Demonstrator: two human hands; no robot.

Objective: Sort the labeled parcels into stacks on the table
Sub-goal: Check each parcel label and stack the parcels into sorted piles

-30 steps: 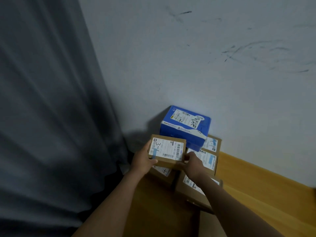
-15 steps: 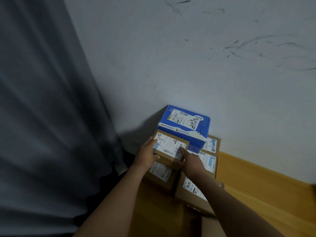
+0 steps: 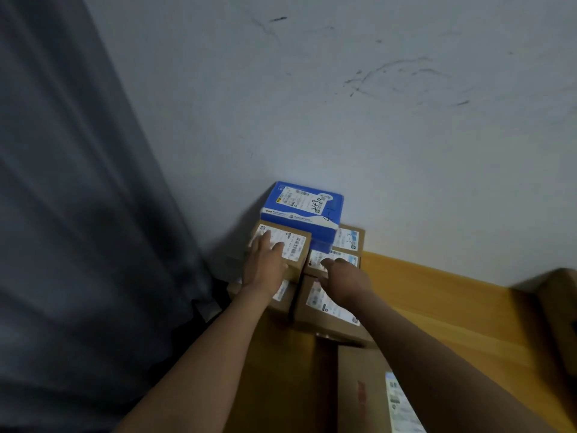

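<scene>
Small brown parcel (image 3: 296,245) now down on stack, no longer held up between both hands. Left hand (image 3: 268,260) flat, fingers spread on its label; right hand (image 3: 345,278) off it, relaxed, empty. Parcel sits just before blue box (image 3: 304,207), tabletop (image 3: 437,295) corner. Best square edges with lower parcel (image 3: 281,303) before lifting palm.

The left hand (image 3: 267,260) lay over the near half of the label on the top brown parcel (image 3: 299,246), hiding its writing. At 4 o'clock from it, the right hand (image 3: 345,278) was blurred, and whether its fingers gripped anything could not be told. The blue box (image 3: 304,210) hid most of the rear parcel (image 3: 351,239) beneath it. At 6 o'clock of the pile a long carton (image 3: 359,389) ran off the bottom edge. At 3 o'clock a brown box (image 3: 562,307) was cut by the right edge. The printed label text was too small to read.
</scene>
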